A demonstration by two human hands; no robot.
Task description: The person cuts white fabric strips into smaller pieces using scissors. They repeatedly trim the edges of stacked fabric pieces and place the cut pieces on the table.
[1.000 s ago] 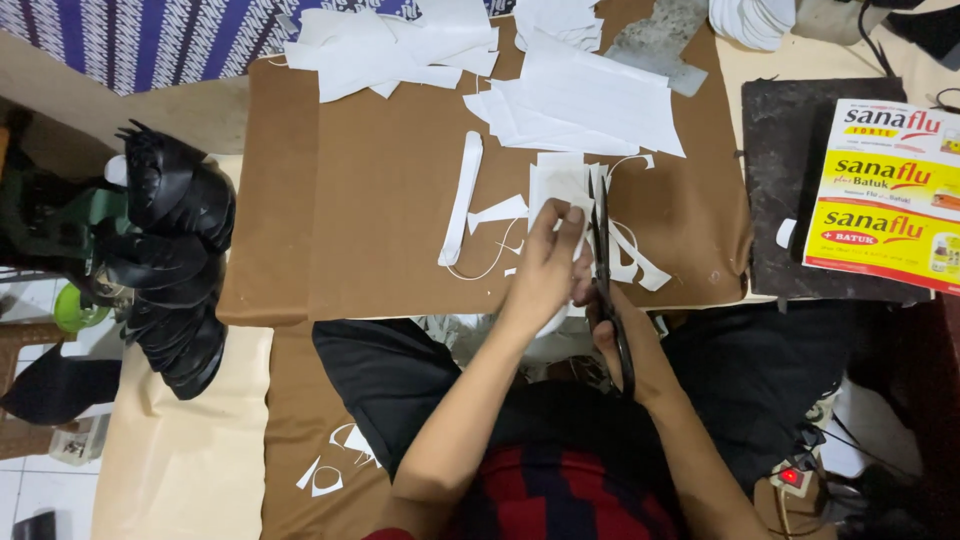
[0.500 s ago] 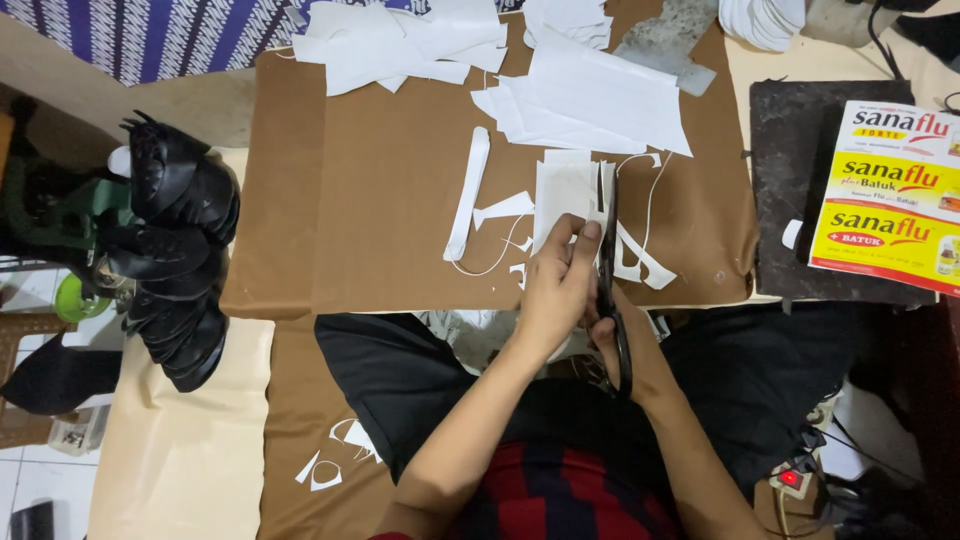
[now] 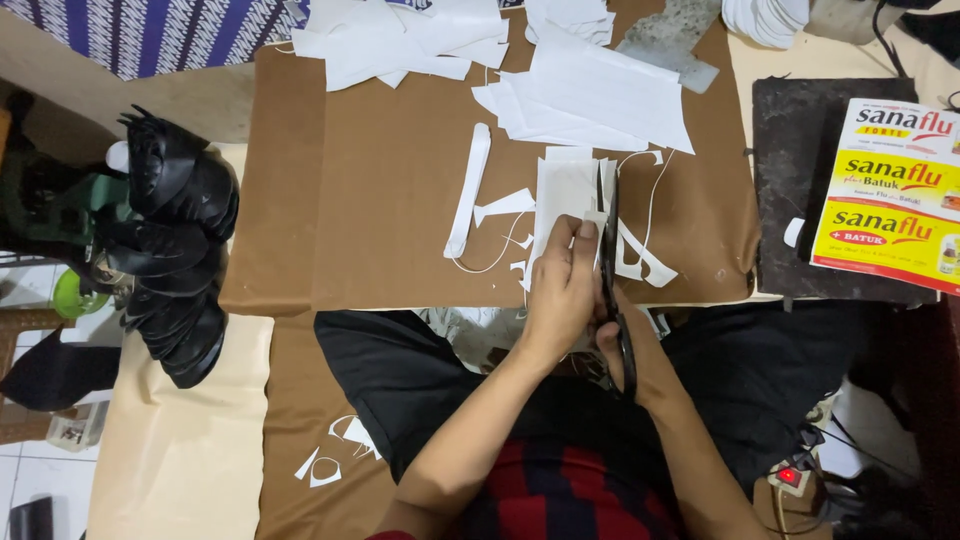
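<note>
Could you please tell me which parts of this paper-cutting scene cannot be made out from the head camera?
- Right hand: mostly hidden behind the left hand and the scissors, so its grip cannot be seen.
- White paper piece: its lower edge is covered by the left hand, so the cut line is hidden.
- Black items at the left: too dark to tell what they are.
- White stack: cut off by the top edge.

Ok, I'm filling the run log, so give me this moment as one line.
left hand: holds white sheet | right hand: works black scissors along sheet's right edge | surface: brown board | offcuts: white strip
</note>
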